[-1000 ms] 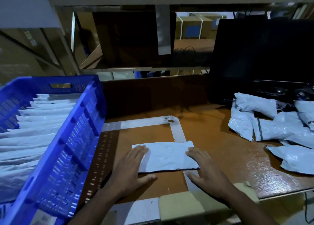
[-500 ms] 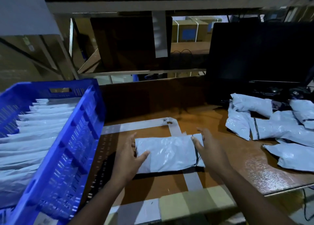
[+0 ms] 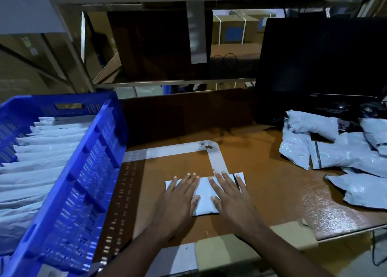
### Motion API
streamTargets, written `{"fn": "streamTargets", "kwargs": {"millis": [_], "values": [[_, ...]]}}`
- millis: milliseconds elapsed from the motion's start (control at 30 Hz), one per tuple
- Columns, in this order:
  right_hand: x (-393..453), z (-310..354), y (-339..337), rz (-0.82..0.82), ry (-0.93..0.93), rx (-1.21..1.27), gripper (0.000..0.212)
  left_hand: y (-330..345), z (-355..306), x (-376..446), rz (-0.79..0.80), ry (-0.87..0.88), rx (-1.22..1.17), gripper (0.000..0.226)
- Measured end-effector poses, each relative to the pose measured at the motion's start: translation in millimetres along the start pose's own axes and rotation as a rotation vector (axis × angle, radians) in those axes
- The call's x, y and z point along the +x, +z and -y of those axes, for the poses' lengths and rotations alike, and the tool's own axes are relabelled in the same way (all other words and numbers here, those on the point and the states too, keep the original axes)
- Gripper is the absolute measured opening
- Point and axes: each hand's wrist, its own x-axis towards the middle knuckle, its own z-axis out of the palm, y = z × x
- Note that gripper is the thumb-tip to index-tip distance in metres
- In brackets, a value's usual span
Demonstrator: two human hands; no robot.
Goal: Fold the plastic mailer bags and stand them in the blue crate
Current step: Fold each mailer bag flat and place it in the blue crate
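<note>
A folded white mailer bag (image 3: 204,195) lies flat on the wooden table (image 3: 272,193), inside the taped corner mark. My left hand (image 3: 180,201) presses flat on its left half with straight fingers. My right hand (image 3: 230,197) presses flat on its right half the same way. Most of the bag is hidden under both palms. The blue crate (image 3: 88,172) stands at the left, with several folded bags (image 3: 41,161) standing in rows inside it.
A heap of unfolded white mailer bags (image 3: 343,149) lies at the right of the table. Behind it stands a dark monitor (image 3: 322,63) with a keyboard. White tape (image 3: 217,159) marks a corner on the table. Shelving rises at the back.
The bag was first held flat, then lifted and folded over between both hands. Now it is smaller and both palms press it down on the table.
</note>
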Motion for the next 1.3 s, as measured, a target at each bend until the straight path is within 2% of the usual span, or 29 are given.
{"fn": "streamTargets", "kwargs": {"millis": [100,233,367,567,767,900,1000,1100,1233,1300], "values": [[3.6,-2.4,-1.2,0.018,0.007,0.003,0.057,1.5,2.2,1.2,-0.002,-0.03,-0.04,0.073],[1.3,-3.7,3.0,0.034,0.011,0.022,0.06,2.1,4.8,-2.0,0.02,-0.073,-0.079,0.078],[-0.2,-6.0,6.7,0.014,0.025,0.071,0.057,3.6,5.6,-11.4,0.005,-0.119,-0.14,0.073],[-7.2,-11.7,0.8,-0.033,0.065,0.134,0.075,8.0,5.5,-13.0,0.001,-0.164,-0.116,0.081],[-20.8,-29.4,-1.0,0.002,0.153,0.173,0.094,2.4,14.3,-18.8,0.029,-0.192,-0.096,0.093],[-29.6,-36.2,-5.3,-0.007,0.197,0.259,0.095,-2.7,23.6,-23.6,0.029,-0.236,-0.107,0.105],[-39.2,-32.4,-11.8,-0.045,0.275,0.41,0.088,-9.5,31.2,-30.1,-0.037,-0.257,-0.167,0.107],[-57.0,-29.8,-14.8,-0.146,0.304,0.497,0.066,-15.6,25.7,-41.2,-0.162,-0.187,-0.27,0.095],[-73.2,-28.2,-11.7,-0.215,0.333,0.406,0.052,-13.8,18.5,-55.1,-0.258,-0.104,-0.36,0.046],[-71.3,-24.8,-13.8,-0.243,0.413,0.404,0.045,-12.9,19.0,-56.9,-0.298,-0.101,-0.452,0.036]]}}
